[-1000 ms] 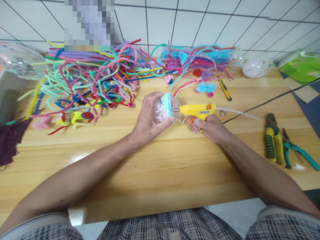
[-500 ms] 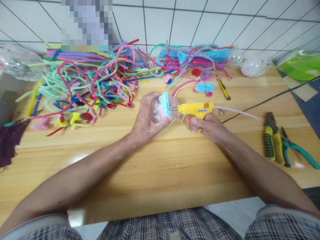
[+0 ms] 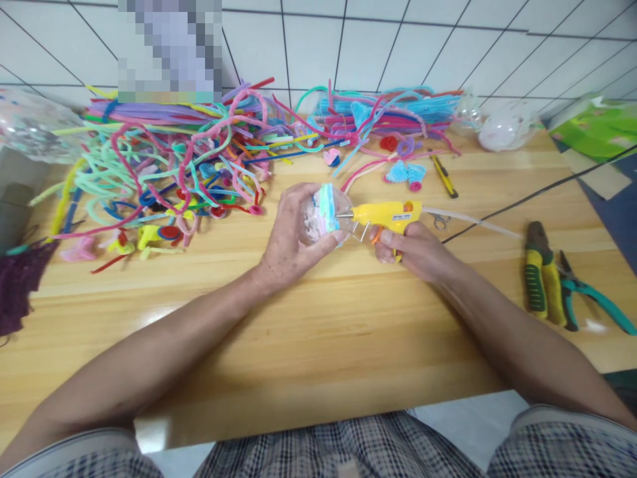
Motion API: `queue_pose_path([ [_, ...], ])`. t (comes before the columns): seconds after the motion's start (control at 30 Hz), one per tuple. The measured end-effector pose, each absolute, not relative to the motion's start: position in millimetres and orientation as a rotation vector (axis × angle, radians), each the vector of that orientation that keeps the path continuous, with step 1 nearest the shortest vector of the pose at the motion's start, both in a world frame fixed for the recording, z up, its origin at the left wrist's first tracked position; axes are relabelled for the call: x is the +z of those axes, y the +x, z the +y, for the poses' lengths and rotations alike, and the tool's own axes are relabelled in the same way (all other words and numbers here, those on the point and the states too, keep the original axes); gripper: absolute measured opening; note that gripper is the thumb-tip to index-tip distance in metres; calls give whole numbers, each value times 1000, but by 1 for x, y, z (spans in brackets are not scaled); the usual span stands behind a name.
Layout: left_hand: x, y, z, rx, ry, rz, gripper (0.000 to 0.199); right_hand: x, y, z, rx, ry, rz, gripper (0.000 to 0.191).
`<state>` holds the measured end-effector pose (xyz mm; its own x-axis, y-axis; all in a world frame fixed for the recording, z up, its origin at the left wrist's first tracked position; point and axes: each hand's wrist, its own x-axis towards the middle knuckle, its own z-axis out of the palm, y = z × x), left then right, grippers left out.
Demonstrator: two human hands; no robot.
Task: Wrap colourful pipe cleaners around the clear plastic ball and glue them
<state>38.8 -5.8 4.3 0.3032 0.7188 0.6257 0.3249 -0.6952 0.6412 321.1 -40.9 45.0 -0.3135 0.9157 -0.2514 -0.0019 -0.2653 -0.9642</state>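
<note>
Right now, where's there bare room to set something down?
Bare wood shows on the table between left forearm and right forearm, and between left forearm and purple bundle. The far side, especially left, is crowded with pipe cleaners.

Glossy clear plastic ball [image 3: 342,199], smooth plastic glue gun [image 3: 381,214], fuzzy pipe cleaners [image 3: 134,109], glossy wood table [image 3: 308,345]
</note>
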Motion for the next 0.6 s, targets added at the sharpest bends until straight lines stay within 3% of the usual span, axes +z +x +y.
queue_pose_path([
  [0.6, 2, 42, -5, 1409, 2173, 900, 80, 46, 323, -44, 1609, -1197, -1379, 52],
])
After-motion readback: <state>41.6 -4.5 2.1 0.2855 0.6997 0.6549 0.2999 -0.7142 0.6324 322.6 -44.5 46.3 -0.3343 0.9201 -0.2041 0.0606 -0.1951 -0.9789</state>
